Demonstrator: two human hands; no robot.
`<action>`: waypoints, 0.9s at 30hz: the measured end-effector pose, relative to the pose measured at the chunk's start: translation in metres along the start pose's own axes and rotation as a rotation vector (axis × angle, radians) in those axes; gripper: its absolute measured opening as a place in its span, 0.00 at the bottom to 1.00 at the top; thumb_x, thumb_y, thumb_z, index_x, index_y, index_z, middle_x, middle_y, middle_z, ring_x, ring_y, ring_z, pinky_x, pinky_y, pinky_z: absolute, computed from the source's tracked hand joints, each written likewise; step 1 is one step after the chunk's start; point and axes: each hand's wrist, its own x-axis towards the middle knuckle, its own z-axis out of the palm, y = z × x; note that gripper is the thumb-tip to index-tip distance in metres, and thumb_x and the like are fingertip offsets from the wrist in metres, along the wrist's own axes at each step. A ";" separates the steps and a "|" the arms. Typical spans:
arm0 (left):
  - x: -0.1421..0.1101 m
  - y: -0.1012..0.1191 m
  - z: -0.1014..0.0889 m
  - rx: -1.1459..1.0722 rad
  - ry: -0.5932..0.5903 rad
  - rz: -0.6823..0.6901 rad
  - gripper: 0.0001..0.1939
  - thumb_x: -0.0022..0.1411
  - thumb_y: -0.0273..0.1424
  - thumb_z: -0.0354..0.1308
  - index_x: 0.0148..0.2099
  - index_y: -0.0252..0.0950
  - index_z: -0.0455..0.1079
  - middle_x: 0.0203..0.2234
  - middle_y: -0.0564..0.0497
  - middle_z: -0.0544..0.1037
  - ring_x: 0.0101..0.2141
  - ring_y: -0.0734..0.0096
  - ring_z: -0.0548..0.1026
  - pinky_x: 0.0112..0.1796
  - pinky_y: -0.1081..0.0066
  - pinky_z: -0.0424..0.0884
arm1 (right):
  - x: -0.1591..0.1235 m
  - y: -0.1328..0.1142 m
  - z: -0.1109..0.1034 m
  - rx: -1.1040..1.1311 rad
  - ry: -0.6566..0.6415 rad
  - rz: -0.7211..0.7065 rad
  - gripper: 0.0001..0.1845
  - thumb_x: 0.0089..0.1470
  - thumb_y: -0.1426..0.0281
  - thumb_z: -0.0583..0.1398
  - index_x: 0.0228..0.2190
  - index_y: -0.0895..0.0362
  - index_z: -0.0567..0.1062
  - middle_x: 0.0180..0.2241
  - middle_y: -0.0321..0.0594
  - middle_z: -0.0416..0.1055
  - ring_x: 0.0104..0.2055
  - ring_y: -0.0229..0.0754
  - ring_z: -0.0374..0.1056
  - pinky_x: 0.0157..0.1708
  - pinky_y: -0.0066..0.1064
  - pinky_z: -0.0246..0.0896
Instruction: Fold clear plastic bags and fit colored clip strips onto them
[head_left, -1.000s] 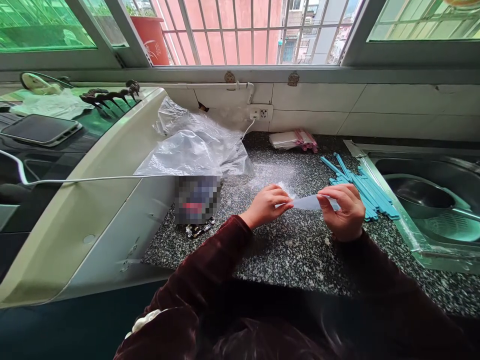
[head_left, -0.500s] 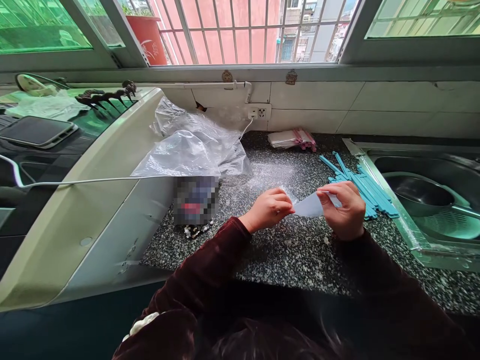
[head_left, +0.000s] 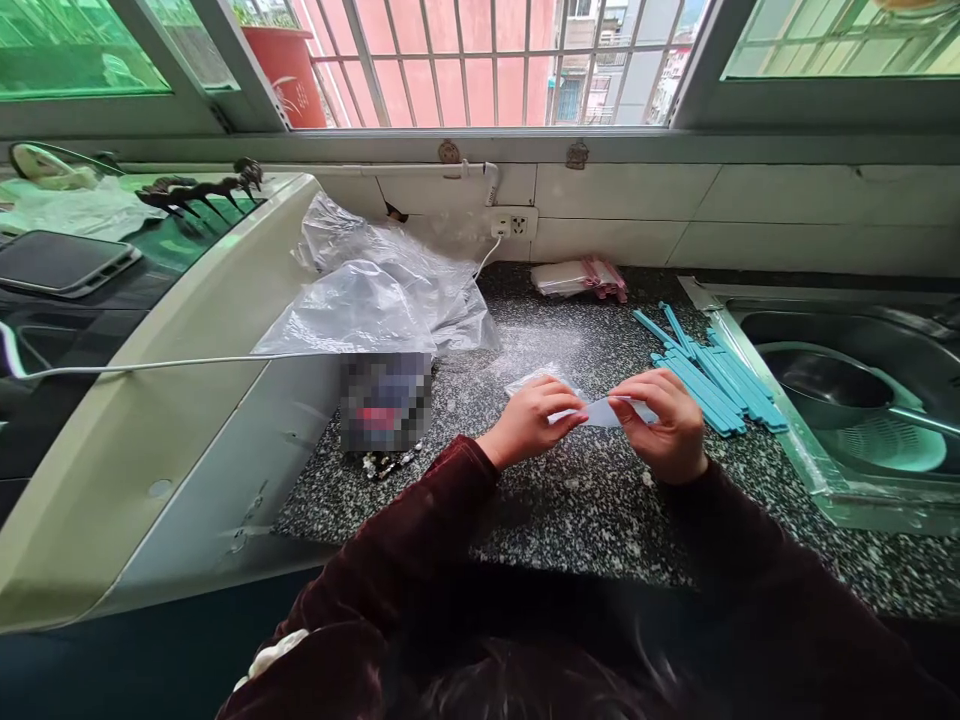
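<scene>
Above the speckled counter, a thin translucent piece of plastic (head_left: 602,412) stretches between my two hands. My left hand (head_left: 534,418) pinches its left end between thumb and fingers. The other end is pinched by my right hand (head_left: 664,425), whose fingers cover part of it. Whether it is a bag or a single sheet, I cannot tell. Behind my left hand, some clear plastic (head_left: 551,374) shows, partly hidden by the fingers. Light blue flat strips (head_left: 709,375) lie in a loose pile just beyond my right hand.
A large crumpled clear plastic bag (head_left: 375,300) lies at the left. Near the wall is a stack of clear packets with pink edges (head_left: 577,278). The sink (head_left: 814,480) at the right holds a pan (head_left: 832,380). A white cable (head_left: 150,367) crosses the left side.
My right hand has come nearer to my left, and less of the plastic shows between them. Both hands keep their pinch. The view has shifted slightly.
</scene>
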 end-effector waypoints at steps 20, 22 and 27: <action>-0.001 0.005 -0.006 -0.314 0.106 -0.359 0.09 0.59 0.33 0.56 0.29 0.34 0.71 0.26 0.49 0.76 0.30 0.72 0.71 0.35 0.70 0.67 | 0.000 0.007 -0.001 0.080 -0.188 0.264 0.05 0.52 0.66 0.61 0.27 0.55 0.72 0.26 0.39 0.73 0.31 0.42 0.66 0.31 0.36 0.62; -0.001 0.002 -0.009 -0.350 0.137 -0.409 0.10 0.58 0.34 0.57 0.29 0.34 0.71 0.27 0.49 0.76 0.30 0.72 0.71 0.34 0.71 0.67 | 0.001 0.009 -0.002 0.089 -0.201 0.287 0.06 0.53 0.67 0.60 0.26 0.54 0.72 0.26 0.38 0.72 0.31 0.42 0.65 0.31 0.36 0.62; -0.001 0.001 -0.013 -0.374 0.124 -0.455 0.12 0.58 0.37 0.56 0.29 0.34 0.70 0.24 0.51 0.74 0.28 0.73 0.71 0.32 0.72 0.66 | 0.001 0.009 -0.001 0.115 -0.220 0.254 0.07 0.54 0.68 0.59 0.25 0.54 0.71 0.25 0.38 0.71 0.30 0.41 0.64 0.31 0.35 0.61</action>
